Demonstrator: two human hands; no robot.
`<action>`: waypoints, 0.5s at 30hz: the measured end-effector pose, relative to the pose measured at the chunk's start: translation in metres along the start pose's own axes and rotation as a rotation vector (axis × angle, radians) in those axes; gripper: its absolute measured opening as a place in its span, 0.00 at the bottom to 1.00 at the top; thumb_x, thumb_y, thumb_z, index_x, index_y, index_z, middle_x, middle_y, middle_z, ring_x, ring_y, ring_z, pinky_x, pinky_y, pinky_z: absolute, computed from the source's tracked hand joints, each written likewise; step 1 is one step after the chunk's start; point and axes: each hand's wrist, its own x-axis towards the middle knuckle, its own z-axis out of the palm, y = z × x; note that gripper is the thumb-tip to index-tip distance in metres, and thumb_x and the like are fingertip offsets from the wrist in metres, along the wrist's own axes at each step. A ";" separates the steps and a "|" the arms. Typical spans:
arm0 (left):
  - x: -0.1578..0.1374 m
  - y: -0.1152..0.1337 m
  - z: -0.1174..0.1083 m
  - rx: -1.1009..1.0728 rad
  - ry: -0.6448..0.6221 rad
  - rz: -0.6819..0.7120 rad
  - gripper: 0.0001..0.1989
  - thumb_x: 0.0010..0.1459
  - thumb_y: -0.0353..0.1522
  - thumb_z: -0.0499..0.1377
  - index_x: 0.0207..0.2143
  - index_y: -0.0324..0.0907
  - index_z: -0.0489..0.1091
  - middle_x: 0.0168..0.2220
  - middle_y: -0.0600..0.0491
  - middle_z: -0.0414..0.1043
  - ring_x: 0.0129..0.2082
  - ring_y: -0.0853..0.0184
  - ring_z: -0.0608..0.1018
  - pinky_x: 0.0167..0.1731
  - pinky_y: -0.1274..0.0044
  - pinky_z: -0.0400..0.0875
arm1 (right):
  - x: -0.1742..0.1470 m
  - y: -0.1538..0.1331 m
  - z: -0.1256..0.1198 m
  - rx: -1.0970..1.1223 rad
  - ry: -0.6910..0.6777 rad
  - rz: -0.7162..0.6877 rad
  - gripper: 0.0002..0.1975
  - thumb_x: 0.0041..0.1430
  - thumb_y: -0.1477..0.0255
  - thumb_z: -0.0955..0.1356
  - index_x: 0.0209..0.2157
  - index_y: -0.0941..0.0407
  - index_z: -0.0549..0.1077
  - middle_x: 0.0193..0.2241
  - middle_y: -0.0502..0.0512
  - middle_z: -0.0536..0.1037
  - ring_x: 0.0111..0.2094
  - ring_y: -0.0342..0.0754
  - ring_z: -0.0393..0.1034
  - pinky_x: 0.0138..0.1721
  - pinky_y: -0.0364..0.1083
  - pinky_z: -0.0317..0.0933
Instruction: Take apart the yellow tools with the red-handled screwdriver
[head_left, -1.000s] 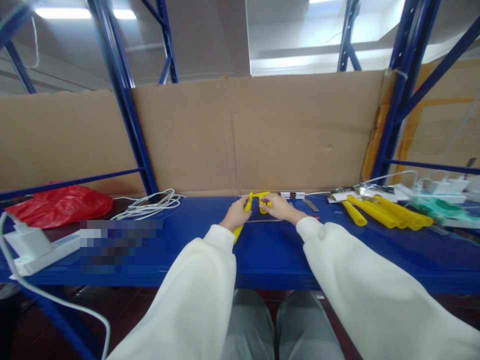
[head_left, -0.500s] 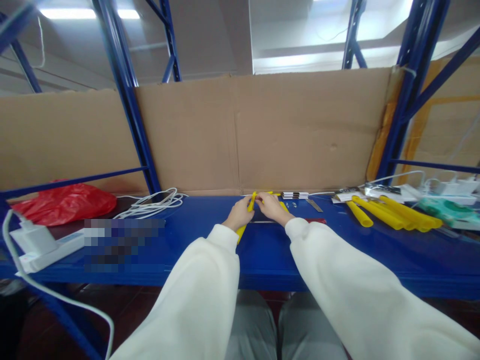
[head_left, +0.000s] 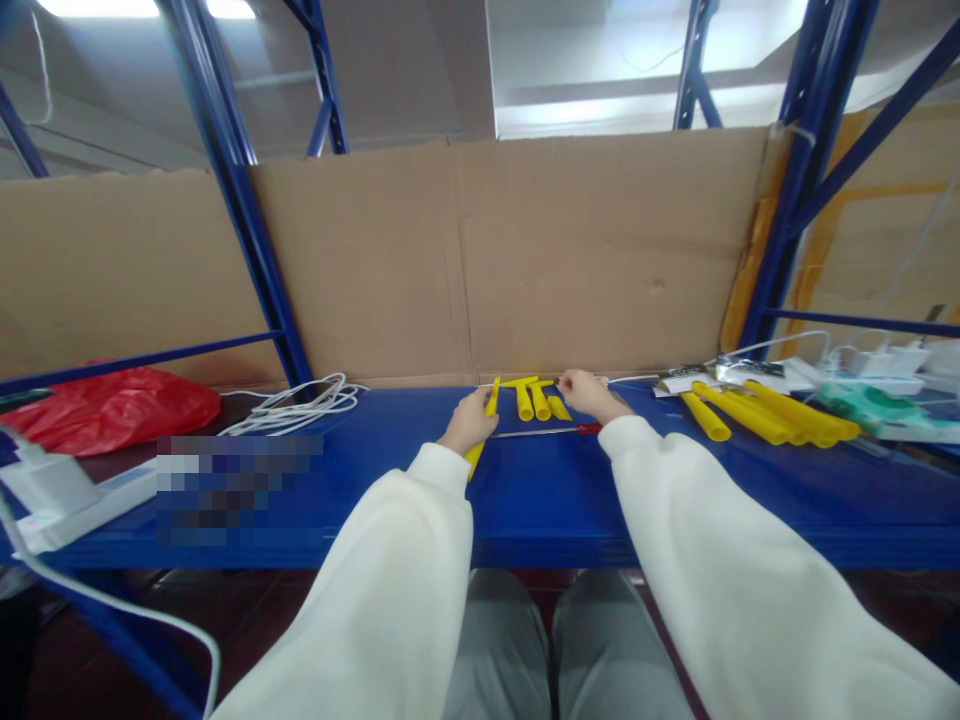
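My left hand (head_left: 468, 420) is closed around a yellow tubular piece (head_left: 475, 458), whose narrow end sticks up past the fingers and whose lower end shows below the palm. Farther right, my right hand (head_left: 588, 394) has its fingers curled together near the back of the bench; whatever they pinch is too small or hidden to name. Between the hands lie several short yellow pieces (head_left: 541, 402), some with a crosspiece at the far end. A thin metal rod with a red handle (head_left: 589, 429), like a screwdriver, lies in front of them, partly beside my right wrist.
Several yellow tubes (head_left: 750, 415) lie on the right of the blue bench (head_left: 547, 500). At left are a coiled white cable (head_left: 319, 400), a red plastic bag (head_left: 142, 405) and a white power strip (head_left: 71, 515). Cardboard (head_left: 375, 270) walls the back.
My right hand has left the yellow piece and moved right, toward the spot where small parts and white striped blocks lay. My left hand still grips the piece. The view has shifted slightly.
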 end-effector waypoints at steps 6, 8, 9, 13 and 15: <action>0.000 0.000 0.002 0.009 0.015 0.016 0.22 0.55 0.24 0.63 0.53 0.38 0.73 0.55 0.42 0.76 0.51 0.58 0.80 0.52 0.73 0.73 | 0.001 0.041 -0.008 -0.077 -0.098 0.175 0.12 0.58 0.78 0.64 0.35 0.55 0.79 0.44 0.65 0.81 0.51 0.62 0.73 0.52 0.61 0.59; 0.000 0.000 0.002 0.006 0.013 0.006 0.23 0.54 0.23 0.64 0.54 0.38 0.73 0.55 0.43 0.76 0.48 0.59 0.82 0.50 0.73 0.74 | 0.003 0.045 -0.004 -0.087 -0.122 0.180 0.11 0.57 0.77 0.65 0.35 0.55 0.80 0.42 0.64 0.81 0.50 0.61 0.74 0.52 0.61 0.59; 0.000 0.000 0.002 0.007 0.012 0.003 0.24 0.53 0.23 0.64 0.54 0.39 0.73 0.55 0.43 0.76 0.48 0.59 0.82 0.50 0.73 0.74 | 0.005 0.046 -0.001 -0.088 -0.136 0.175 0.11 0.57 0.77 0.65 0.34 0.54 0.80 0.41 0.63 0.82 0.49 0.61 0.74 0.52 0.62 0.60; 0.001 0.001 0.001 -0.001 -0.002 -0.005 0.24 0.54 0.24 0.63 0.54 0.40 0.73 0.56 0.44 0.75 0.47 0.60 0.82 0.49 0.74 0.74 | 0.012 0.049 0.007 -0.074 -0.157 0.127 0.08 0.56 0.75 0.66 0.31 0.53 0.79 0.37 0.59 0.82 0.46 0.59 0.74 0.52 0.62 0.60; 0.000 0.001 0.001 -0.005 -0.013 -0.012 0.24 0.55 0.24 0.63 0.55 0.39 0.72 0.57 0.44 0.75 0.46 0.60 0.82 0.48 0.74 0.74 | 0.014 0.050 0.009 -0.068 -0.154 0.112 0.08 0.56 0.74 0.67 0.32 0.53 0.79 0.37 0.59 0.82 0.45 0.58 0.75 0.53 0.62 0.60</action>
